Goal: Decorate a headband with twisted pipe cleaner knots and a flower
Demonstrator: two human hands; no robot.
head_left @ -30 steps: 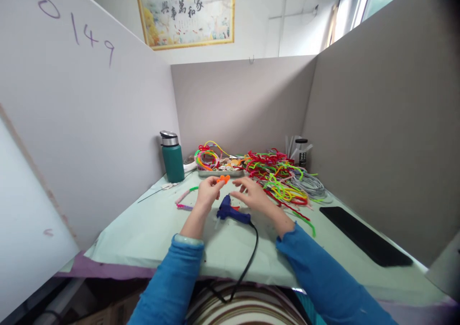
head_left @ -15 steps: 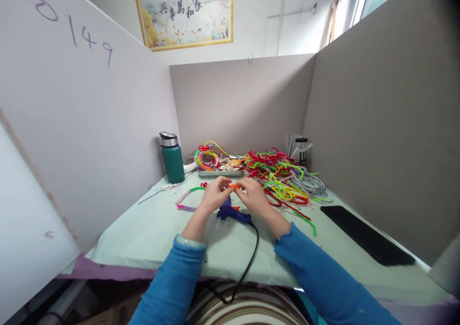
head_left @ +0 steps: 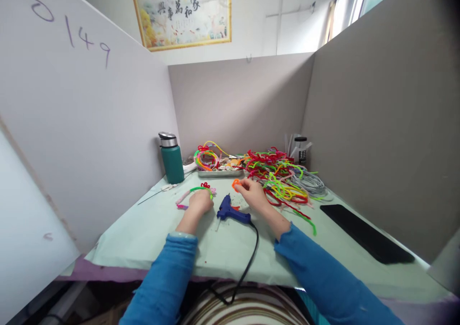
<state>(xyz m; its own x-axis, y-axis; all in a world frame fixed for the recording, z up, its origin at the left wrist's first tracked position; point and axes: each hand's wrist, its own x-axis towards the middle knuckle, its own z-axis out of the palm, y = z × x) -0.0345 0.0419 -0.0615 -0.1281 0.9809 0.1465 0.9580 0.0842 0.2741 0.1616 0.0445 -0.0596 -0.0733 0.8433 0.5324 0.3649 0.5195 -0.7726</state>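
Observation:
My right hand pinches a small looped piece of orange pipe cleaner between thumb and fingertips, raised over the table. To its left, my left hand is curled closed over the right side of a multicoloured pipe-cleaner ring that lies on the table. Pink, green and purple stretches of the ring show, with a red flower-like knot at its top. The left fingertips are mostly hidden behind the hand. Between both hands a blue hot glue gun lies with its nozzle pointing away from me.
A metal tray with small pieces and a finished-looking coil stands at the back. Tangled pipe cleaners pile up to its right. A green bottle stands left, a black flat object right. The gun's black cord runs toward me.
My left hand has let go of the orange piece and moved left and down onto the ring. The right hand keeps the orange piece, and the glue gun is now uncovered.

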